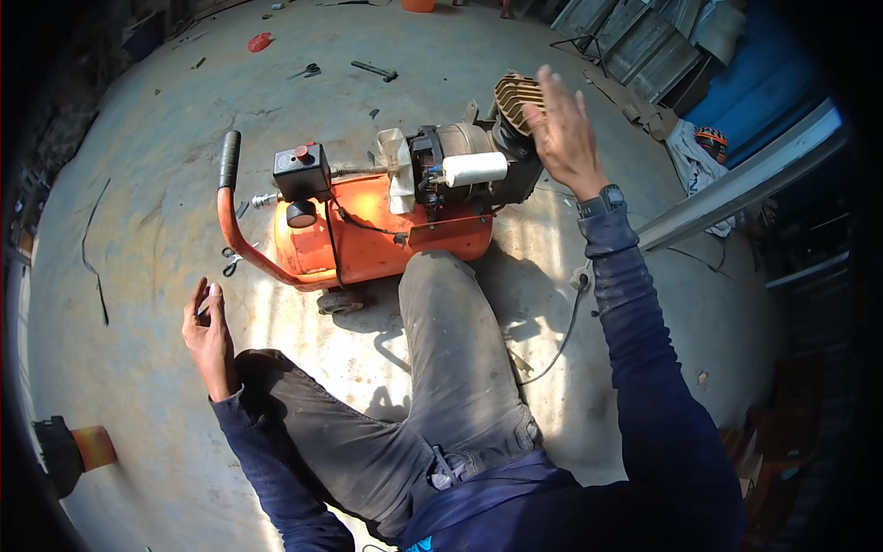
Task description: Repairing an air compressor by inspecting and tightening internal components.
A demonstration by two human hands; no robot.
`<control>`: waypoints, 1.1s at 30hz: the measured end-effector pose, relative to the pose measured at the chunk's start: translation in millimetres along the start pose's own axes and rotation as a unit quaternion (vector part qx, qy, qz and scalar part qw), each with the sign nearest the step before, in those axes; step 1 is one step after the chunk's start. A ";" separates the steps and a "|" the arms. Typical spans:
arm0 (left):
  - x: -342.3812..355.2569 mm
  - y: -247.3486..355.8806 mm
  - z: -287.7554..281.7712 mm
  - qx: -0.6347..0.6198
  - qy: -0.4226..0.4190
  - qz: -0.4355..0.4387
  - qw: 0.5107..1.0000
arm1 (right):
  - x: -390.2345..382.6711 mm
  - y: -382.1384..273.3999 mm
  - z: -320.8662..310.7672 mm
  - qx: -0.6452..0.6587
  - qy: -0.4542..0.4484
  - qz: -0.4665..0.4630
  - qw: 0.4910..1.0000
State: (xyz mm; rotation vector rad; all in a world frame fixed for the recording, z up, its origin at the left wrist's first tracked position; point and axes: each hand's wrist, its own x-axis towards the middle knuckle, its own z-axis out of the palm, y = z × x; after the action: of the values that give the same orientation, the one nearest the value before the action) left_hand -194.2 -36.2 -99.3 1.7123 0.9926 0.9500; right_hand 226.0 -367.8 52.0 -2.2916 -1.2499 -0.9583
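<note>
An orange air compressor (368, 258) stands on the floor before my knees, its motor and finned pump head (517, 99) at the right end. My right hand (566, 133) lies open, fingers stretched, against or just beside the fins; whether it touches them is unclear. My left hand (210, 342) is raised left of my knee, apart from the compressor. Its thumb and fingers curl toward each other around something small and dark that I cannot make out. Nearest to it is a pair of scissors (230, 263) on the floor, by the compressor's curved handle (229, 179).
Another pair of scissors (311, 70), a dark hand tool (375, 71) and a red item (260, 42) lie farther off. A cable (572, 324) runs along the floor at right, near a slanting metal post (745, 175). A black-and-orange object (74, 451) is at lower left.
</note>
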 end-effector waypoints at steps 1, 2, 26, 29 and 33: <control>-0.3 1.0 1.6 0.008 0.001 -0.001 1.000 | 2.9 0.8 0.7 0.010 0.039 -0.011 0.999; 0.3 2.2 2.3 0.016 0.003 0.000 1.000 | 5.6 0.3 -0.9 0.017 0.059 0.001 0.998; 2.0 -3.2 -2.3 0.012 0.010 -0.025 1.000 | 0.8 37.2 53.7 0.023 -0.060 -0.020 0.998; 4.0 -4.1 -3.4 0.019 -0.001 -0.033 0.999 | 3.5 34.9 53.0 0.028 -0.057 -0.024 0.998; 4.0 -4.9 -6.6 0.023 -0.004 -0.033 0.999 | 0.1 37.0 28.5 0.012 -0.101 -0.014 0.995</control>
State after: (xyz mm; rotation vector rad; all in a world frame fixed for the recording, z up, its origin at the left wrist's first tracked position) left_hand -199.7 -29.1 -101.4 1.7096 1.0652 0.8832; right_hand 268.2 -371.0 32.3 -2.4059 -1.3674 -0.7299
